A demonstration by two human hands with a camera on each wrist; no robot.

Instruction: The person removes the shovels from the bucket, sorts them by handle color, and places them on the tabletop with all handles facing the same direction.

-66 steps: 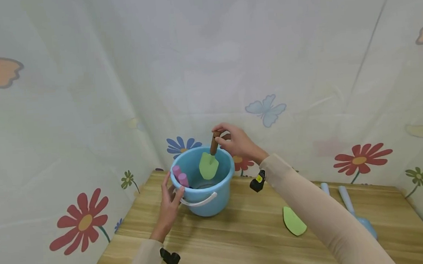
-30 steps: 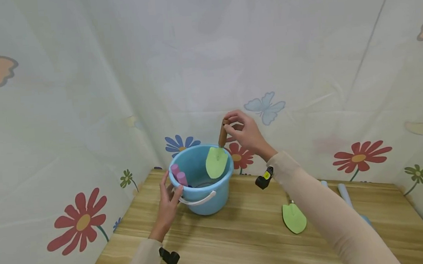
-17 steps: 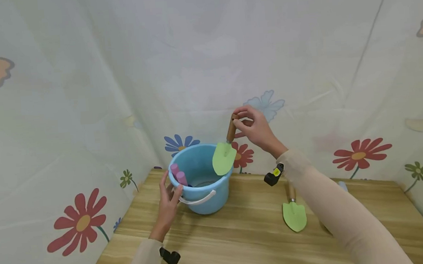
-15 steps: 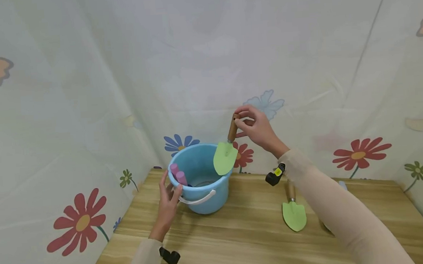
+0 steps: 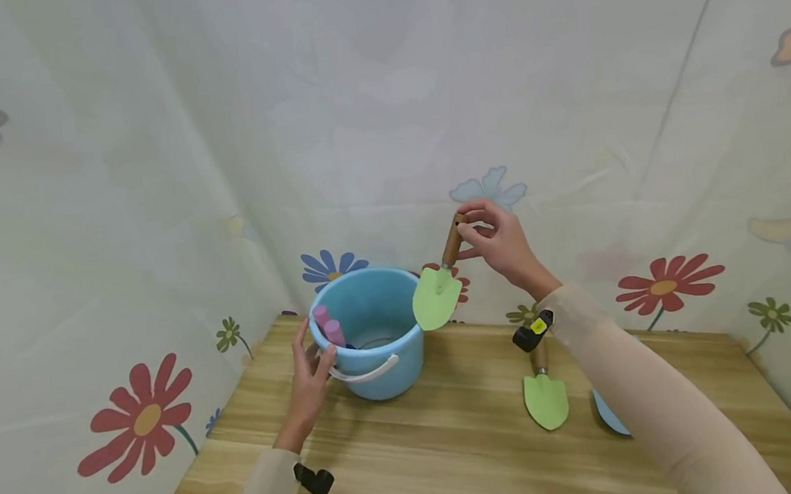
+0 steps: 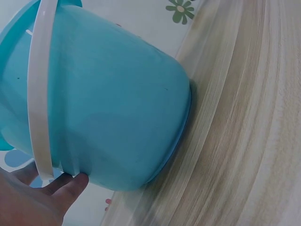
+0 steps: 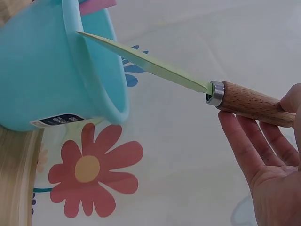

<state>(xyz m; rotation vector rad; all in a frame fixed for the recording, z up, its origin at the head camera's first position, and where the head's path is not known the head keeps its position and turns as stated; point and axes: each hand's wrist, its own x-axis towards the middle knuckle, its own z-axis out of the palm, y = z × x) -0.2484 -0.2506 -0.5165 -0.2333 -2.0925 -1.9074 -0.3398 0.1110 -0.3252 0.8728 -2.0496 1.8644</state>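
A blue bucket (image 5: 390, 373) with a white handle (image 5: 370, 371) stands on the table, two purple cylindrical ends (image 5: 333, 332) showing inside its left rim. My left hand (image 5: 307, 383) holds the bucket's left side, thumb at the front and fingers around the far side. My right hand (image 5: 506, 247) pinches the top of the wooden handle (image 7: 251, 103) of a hand trowel with a green blade (image 5: 437, 299). This trowel hangs blade down, and its blade overlaps the bucket's right rim in the head view. A matching green trowel (image 5: 546, 400) lies to the right on the table.
The wooden table (image 5: 438, 458) runs back to a pale curtain (image 5: 359, 127) printed with flowers and butterflies. Right of the lying trowel, a blue object (image 5: 611, 414) is mostly hidden beneath my right forearm. Dark wrist cameras sit at both cuffs.
My right hand has lifted the trowel out of the bucket's mouth and carried it right to the rim. The lying trowel is uncovered by my arm. My left hand keeps its hold.
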